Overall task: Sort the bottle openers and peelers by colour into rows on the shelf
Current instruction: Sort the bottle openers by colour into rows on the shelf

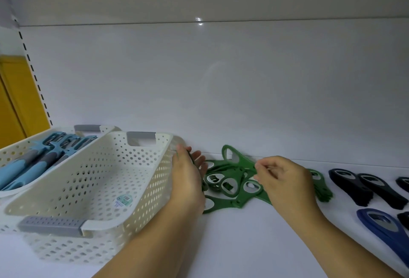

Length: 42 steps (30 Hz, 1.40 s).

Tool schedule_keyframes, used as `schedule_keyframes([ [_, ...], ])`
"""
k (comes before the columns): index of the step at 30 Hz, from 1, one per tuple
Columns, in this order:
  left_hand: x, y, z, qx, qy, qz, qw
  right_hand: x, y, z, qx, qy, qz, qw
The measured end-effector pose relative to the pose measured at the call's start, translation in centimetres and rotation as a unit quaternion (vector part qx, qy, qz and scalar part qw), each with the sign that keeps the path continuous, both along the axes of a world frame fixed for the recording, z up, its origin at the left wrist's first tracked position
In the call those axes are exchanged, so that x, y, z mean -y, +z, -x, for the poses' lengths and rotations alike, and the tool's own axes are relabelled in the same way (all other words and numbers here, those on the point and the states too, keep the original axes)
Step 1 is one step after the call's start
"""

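Here, two baskets point(146, 191); left hand point(188, 180) round one green opener point(190, 156), right hand's point(285, 180) pinch on another point(247, 165).

Two white perforated baskets point(99, 167) point(13, 147), two bare hands point(188, 180) point(285, 182)

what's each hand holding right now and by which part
Right hand pinches a green bottle opener at its edge, over the pile. Left hand seems to pinch a second green opener between thumb and fingers; it is mostly hidden.

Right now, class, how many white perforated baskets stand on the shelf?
2. The nearer basket stands left of the green bottle openers. The farther basket sits behind it at far left, holding blue peelers. None seems hidden.
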State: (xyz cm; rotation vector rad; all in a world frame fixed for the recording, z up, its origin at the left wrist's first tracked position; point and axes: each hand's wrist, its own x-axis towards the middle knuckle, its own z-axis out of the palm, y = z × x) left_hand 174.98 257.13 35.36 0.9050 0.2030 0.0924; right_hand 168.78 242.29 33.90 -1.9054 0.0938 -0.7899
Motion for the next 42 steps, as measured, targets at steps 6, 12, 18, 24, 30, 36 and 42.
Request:
schedule_keyframes([
  [6, 0.8, 0.8, 2.2, -0.042, -0.175, 0.079, 0.980, -1.4, -0.4, 0.4, 0.082, 0.052, 0.125, 0.987],
  [12, 0.2, -0.2, 1.8, -0.056, -0.264, 0.099, 0.958, -2.5, -0.6, 0.4, 0.140, 0.144, 0.177, 0.963],
  [18, -0.2, -0.2, 1.7, -0.081, -0.207, 0.129, 0.966, 0.5, -0.1, 0.4, -0.076, 0.092, 0.272, 0.955],
  [24, -0.5, -0.4, 1.6, -0.112, -0.260, 0.100, 0.954, 0.0, -0.1, 0.8, -0.251, 0.128, 0.350, 0.894],
  [30, -0.2, -0.9, 1.2, -0.093, -0.253, 0.117, 0.956, -0.3, 0.0, 0.8, -0.247, 0.058, 0.348, 0.903],
  [36, -0.1, -1.0, 1.1, -0.080, -0.264, 0.124, 0.953, -0.5, 0.3, 0.9, -0.264, 0.039, 0.366, 0.892],
  [42, 0.1, -0.8, 1.3, -0.074, -0.245, 0.127, 0.958, -0.4, 0.6, 1.1, -0.267, 0.025, 0.342, 0.901],
])
